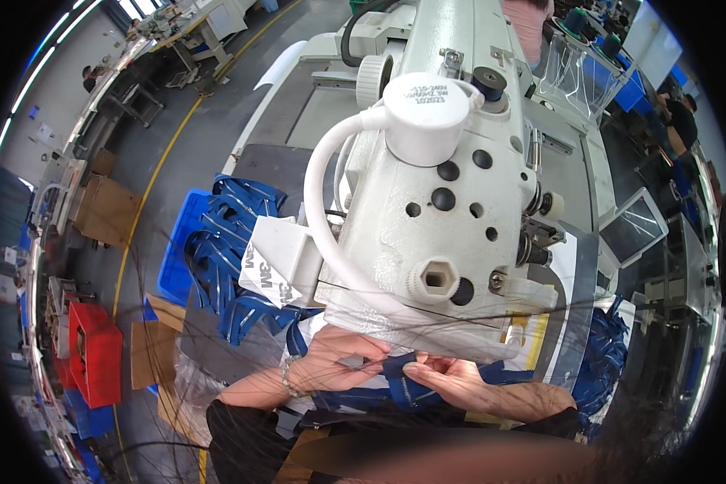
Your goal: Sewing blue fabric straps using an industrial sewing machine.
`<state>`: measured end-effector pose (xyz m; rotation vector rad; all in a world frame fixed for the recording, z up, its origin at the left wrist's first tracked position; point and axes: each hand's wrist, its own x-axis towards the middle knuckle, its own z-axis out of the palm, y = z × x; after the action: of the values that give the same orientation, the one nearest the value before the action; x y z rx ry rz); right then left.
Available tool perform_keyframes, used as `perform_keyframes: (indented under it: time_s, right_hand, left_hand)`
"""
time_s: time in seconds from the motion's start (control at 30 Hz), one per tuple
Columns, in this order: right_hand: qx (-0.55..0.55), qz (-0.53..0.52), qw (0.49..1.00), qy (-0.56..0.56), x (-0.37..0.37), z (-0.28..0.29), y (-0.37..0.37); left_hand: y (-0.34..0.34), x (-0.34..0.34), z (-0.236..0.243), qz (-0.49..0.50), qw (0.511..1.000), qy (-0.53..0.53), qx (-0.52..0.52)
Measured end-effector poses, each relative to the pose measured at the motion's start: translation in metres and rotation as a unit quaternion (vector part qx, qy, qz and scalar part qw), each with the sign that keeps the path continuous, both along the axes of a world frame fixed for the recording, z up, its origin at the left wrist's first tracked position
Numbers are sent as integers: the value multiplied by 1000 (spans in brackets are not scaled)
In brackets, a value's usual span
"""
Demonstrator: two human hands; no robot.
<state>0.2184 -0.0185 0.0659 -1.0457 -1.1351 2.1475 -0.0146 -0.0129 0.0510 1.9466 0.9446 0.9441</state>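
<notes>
At the front of a white sewing machine (pixel 395 234), both hands meet low under its head. My left hand (pixel 331 361), with a bracelet at the wrist, pinches the left edge of a short dark blue zipper piece (pixel 399 379). My right hand (pixel 453 381) grips the right side of the same piece between thumb and fingers. The piece is folded, with a row of pale teeth along its lower part. More blue zipper tape runs beneath both wrists. The needle area is hidden behind the machine head.
A pile of blue zipper strips (pixel 234 266) spills from a blue bin (pixel 177 242) on the left. Another zipper heap (pixel 609 355) lies right. A screen panel (pixel 633 227) stands at the right. A red crate (pixel 95 355) and cardboard boxes (pixel 106 210) sit on the left floor.
</notes>
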Motion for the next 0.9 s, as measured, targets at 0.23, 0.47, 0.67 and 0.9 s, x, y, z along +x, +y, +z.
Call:
perform_keyframes:
  time_s: [0.23, 0.47, 0.67, 0.9]
  right_hand:
    - [-3, -12, 997, 81, -20, 4, 11]
    - [-54, -25, 990, 128, -24, -15, 6]
    - [-170, -64, 964, 192, -25, -19, 3]
    - [-185, -93, 954, 218, -28, -23, -1]
  left_hand:
    - [-1, -9, -18, 58, 974, -158, -150]
    - [-8, -27, -43, 95, 993, 28, -66]
    - [-7, -29, -44, 80, 991, 91, 49]
    - [-6, -32, -43, 72, 985, 123, 95]
